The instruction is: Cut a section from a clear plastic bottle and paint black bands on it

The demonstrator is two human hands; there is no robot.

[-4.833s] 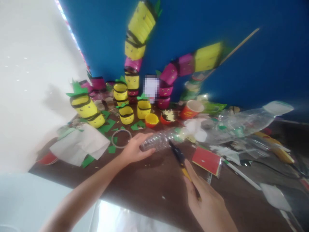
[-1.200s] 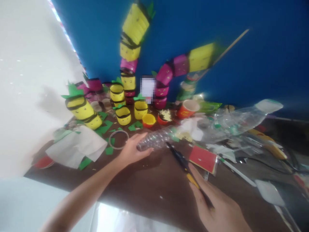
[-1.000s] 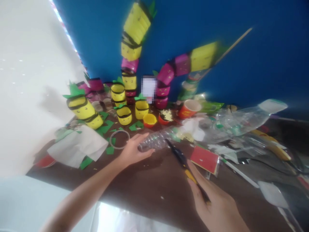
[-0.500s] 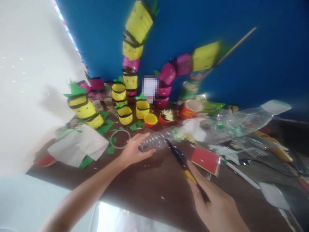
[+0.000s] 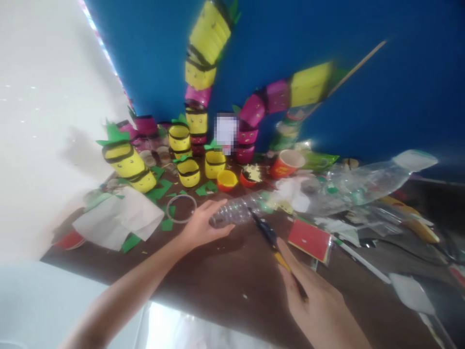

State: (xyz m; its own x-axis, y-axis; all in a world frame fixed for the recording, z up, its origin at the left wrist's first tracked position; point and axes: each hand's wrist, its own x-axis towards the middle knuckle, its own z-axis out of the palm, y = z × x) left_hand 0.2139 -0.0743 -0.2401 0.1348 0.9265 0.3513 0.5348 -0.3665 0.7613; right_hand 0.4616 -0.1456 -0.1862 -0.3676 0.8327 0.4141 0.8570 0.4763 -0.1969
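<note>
Plastic bottle (image 5: 238,212) lay on its side on the surface (image 5: 218,281) in the head view, long axis running roughly left to right, far end a bit further away. Left hand (image 5: 202,228) was nearer, thumb and fingers curled round its left end. Right hand (image 5: 312,295) was wrapped round a black-and-yellow tool (image 5: 268,232), tip by the bottle's middle; couldn't tell if touching. Count nearby: one tool, one clear ring (image 5: 180,222), one red notepad (image 5: 309,240), one red paper cup (image 5: 285,166).
</note>
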